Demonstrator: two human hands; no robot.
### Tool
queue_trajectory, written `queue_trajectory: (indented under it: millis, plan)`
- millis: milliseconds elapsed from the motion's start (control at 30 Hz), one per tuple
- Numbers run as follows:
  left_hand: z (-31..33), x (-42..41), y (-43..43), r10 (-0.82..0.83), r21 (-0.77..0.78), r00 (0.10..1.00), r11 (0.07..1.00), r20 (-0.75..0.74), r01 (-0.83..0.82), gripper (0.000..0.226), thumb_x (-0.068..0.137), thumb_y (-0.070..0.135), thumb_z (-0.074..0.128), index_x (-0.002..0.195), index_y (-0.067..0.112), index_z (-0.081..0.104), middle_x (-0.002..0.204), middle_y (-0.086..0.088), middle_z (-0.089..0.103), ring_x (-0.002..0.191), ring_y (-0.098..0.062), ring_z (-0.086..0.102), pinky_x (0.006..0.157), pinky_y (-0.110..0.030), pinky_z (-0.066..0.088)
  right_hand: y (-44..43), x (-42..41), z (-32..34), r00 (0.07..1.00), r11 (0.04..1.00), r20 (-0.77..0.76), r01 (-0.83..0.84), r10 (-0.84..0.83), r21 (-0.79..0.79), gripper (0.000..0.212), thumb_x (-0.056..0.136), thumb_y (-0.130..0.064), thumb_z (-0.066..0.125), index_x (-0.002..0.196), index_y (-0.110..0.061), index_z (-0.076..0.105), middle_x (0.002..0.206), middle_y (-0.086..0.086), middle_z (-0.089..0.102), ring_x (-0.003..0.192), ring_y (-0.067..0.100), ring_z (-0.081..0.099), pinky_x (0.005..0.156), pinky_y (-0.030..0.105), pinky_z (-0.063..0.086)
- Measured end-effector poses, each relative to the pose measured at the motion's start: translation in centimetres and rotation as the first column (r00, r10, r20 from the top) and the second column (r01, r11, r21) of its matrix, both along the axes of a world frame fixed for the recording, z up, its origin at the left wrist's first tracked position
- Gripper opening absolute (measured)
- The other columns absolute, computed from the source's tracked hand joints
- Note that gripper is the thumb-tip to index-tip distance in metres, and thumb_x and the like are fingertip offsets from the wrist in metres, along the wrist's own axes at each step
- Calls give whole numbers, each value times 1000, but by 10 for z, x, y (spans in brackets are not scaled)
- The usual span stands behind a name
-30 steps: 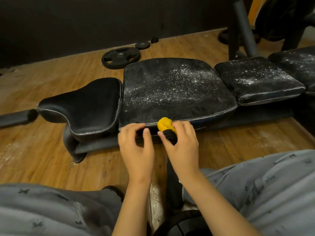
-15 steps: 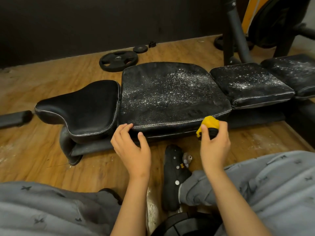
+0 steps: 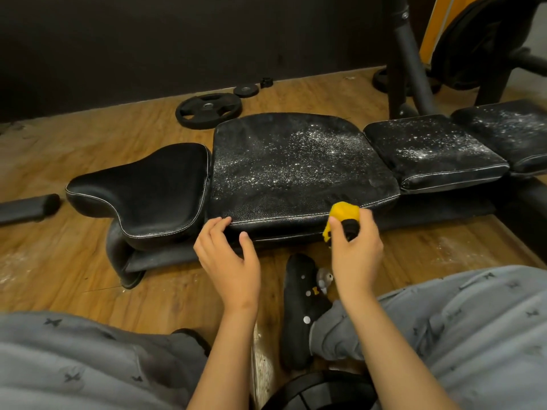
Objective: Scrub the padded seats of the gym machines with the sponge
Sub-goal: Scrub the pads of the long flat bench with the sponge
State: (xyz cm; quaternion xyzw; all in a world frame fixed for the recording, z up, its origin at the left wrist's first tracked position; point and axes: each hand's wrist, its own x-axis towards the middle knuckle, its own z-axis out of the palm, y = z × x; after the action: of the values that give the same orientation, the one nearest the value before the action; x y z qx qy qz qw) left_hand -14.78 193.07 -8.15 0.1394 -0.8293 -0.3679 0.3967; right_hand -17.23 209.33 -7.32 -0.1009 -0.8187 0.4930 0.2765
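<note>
No lettering, brand name or number can be read anywhere in the head view. A small pale mark near the top of the black upright post (image 3: 407,54) is too small to make out. Any raised casting on the black weight plate (image 3: 208,110) lying on the wooden floor is illegible. A yellow charm (image 3: 315,291) on the black clog (image 3: 297,309) is too blurred to tell whether it forms a letter.

Trousers (image 3: 479,327): were grey, loose, printed with small dark cross-shaped marks.
Right shoe (image 3: 297,318): was black, dotted white, carrying a yellow charm (image 3: 314,290) and a grey charm (image 3: 323,279).
Forearms (image 3: 228,356): were bare.
</note>
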Motion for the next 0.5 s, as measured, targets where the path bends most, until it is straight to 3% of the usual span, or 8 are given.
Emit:
queue_trajectory:
  millis: [167,333,433,500]
  plan:
    - [3,0,-1,7,-6,1000,1000,19,-6,32,89,16,57,120,10,56,127,-7,51,122,-20,40,104,-30,32,-62,7,20,979,919,-10,-187,203,347,26,82,-30,73,99,-14,61,85,4,58,75,26,60,57,31,42]
    - [14,3,-5,49,-31,995,998,92,-47,24,88,13,62,112,15,59,121,-2,54,118,-20,43,101,-36,29,-25,-3,25,989,923,47,-146,139,357,28,87,-35,67,105,-15,61,91,6,58,83,30,60,59,31,37]
    - [38,-5,-8,101,-192,977,979,186,-65,17,88,21,62,105,16,62,111,-3,56,112,-25,47,100,-41,28,23,-17,25,994,948,101,-66,36,312,30,89,-36,64,106,-11,60,97,10,61,89,33,60,65,34,41]
    - [64,-19,-14,58,-310,954,950,294,38,22,90,29,59,108,16,61,113,-4,56,113,-26,46,101,-41,27,46,-30,29,985,945,168,-91,39,314,31,88,-37,64,104,-10,60,97,11,63,91,34,60,68,38,45]
